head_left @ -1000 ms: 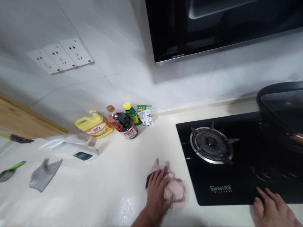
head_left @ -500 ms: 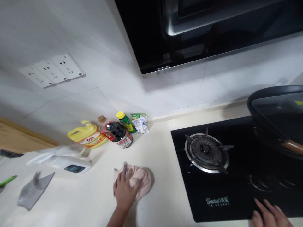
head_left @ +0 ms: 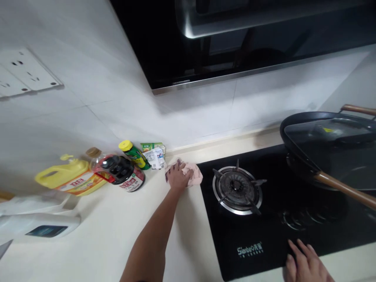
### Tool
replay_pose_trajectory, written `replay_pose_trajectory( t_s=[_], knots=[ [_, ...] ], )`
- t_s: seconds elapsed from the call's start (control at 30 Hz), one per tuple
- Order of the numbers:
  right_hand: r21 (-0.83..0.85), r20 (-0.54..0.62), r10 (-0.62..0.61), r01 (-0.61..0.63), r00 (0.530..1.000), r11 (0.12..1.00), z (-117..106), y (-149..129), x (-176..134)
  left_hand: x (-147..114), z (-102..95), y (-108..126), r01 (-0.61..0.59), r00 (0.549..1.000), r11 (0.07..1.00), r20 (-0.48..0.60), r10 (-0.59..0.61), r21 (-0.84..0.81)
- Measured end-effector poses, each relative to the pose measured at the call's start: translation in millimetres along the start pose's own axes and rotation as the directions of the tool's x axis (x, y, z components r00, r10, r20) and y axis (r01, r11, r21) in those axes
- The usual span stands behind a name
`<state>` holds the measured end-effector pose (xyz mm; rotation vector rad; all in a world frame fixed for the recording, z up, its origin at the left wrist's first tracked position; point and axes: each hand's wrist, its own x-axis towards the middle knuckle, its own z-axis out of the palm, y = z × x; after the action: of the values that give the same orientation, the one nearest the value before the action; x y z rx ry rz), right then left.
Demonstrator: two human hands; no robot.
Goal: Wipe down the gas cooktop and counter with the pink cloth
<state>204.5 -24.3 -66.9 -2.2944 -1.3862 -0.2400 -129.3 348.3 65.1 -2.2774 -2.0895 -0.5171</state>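
My left hand presses a crumpled pink cloth onto the pale countertop, close to the back wall and the left edge of the black gas stove. Its fingers are curled over the cloth. Just behind the cloth lie small seasoning packets. My right hand rests at the stove's front edge with its fingers stretched out on the glass, holding nothing.
Left of the cloth stand a green bottle with a yellow cap, a dark sauce bottle, a yellow pump jug and a white bottle. A lidded wok sits on the right burner, its wooden handle pointing forward. A range hood hangs above.
My left hand has pushed the cloth away from me across the counter, up to the stove's back left corner. The view has turned right. My right hand stays at the stove's front edge.
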Motion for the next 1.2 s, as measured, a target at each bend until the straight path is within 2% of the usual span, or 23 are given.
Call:
replay_pose_trajectory(
  t_s=[0.1,0.2,0.3,0.57,0.7,0.77,0.83,0.87,0.9,0.97,1.0,1.03,1.07,1.13,1.17,1.2],
  knots=[
    [-0.011,0.021,0.010,-0.010,1.000,1.000,-2.2,-3.1,0.6,-0.4,5.9,20.8,-0.003,1.000,1.000,0.007,0.003,-0.019],
    [0.012,0.017,0.023,-0.023,1.000,1.000,-7.4,-9.2,2.5,-29.4,7.6,33.3,-0.063,0.998,0.997,0.010,0.064,-0.038],
    [0.024,0.009,0.012,-0.012,1.000,1.000,-13.3,-16.3,5.2,-80.4,3.9,37.3,-0.125,0.992,0.990,0.023,0.127,-0.060],
    [0.023,0.009,0.022,-0.023,1.000,0.999,-20.1,-23.6,12.2,-245.8,-19.2,36.0,-0.261,0.958,0.956,0.088,0.274,-0.135],
    [0.050,-0.045,0.039,-0.036,0.998,0.998,-14.0,-21.1,12.4,-313.5,-29.0,25.1,-0.395,0.906,0.886,0.055,0.419,-0.242],
    [0.062,-0.063,0.047,-0.043,0.997,0.997,-10.6,-20.6,12.6,-339.2,-33.1,16.4,-0.460,0.867,0.826,0.037,0.498,-0.326],
    [0.062,-0.072,0.050,-0.046,0.996,0.997,-8.7,-21.4,13.3,-357.3,-38.3,7.0,-0.475,0.831,0.754,0.051,0.554,-0.453],
    [0.060,-0.074,0.050,-0.046,0.996,0.997,-8.5,-22.3,13.9,-362.5,-42.0,2.8,-0.435,0.831,0.730,0.077,0.550,-0.528],
    [0.057,-0.073,0.051,-0.047,0.996,0.997,-8.9,-23.4,14.6,-364.5,-47.0,-0.6,-0.349,0.851,0.717,0.117,0.513,-0.603],
    [0.052,-0.068,0.062,-0.059,0.996,0.997,-10.4,-25.7,16.0,-357.2,-61.2,-3.0,-0.038,0.913,0.682,0.253,0.321,-0.730],
    [0.050,-0.067,0.072,-0.068,0.995,0.996,-11.2,-26.7,16.6,-348.1,-70.0,-1.1,0.151,0.917,0.623,0.343,0.201,-0.768],
    [0.047,-0.065,0.080,-0.077,0.995,0.996,-11.9,-27.3,17.2,-335.9,-79.2,3.3,0.337,0.892,0.523,0.444,0.090,-0.783],
    [0.046,-0.065,0.087,-0.084,0.994,0.995,-12.3,-27.7,17.7,-321.6,-87.6,10.3,0.478,0.847,0.393,0.531,0.030,-0.786],
    [0.046,-0.067,0.087,-0.084,0.994,0.995,-11.9,-27.1,18.2,-291.0,-98.3,30.4,0.665,0.737,0.119,0.674,0.051,-0.737],
    [0.047,-0.070,0.083,-0.079,0.994,0.996,-11.1,-26.4,18.4,-276.6,-98.8,42.2,0.707,0.701,0.012,0.703,0.116,-0.707],
    [0.049,-0.074,0.076,-0.073,0.994,0.996,-10.2,-25.4,18.5,-263.8,-95.7,53.7,0.717,0.692,-0.036,0.704,0.157,-0.696]
  ],
)
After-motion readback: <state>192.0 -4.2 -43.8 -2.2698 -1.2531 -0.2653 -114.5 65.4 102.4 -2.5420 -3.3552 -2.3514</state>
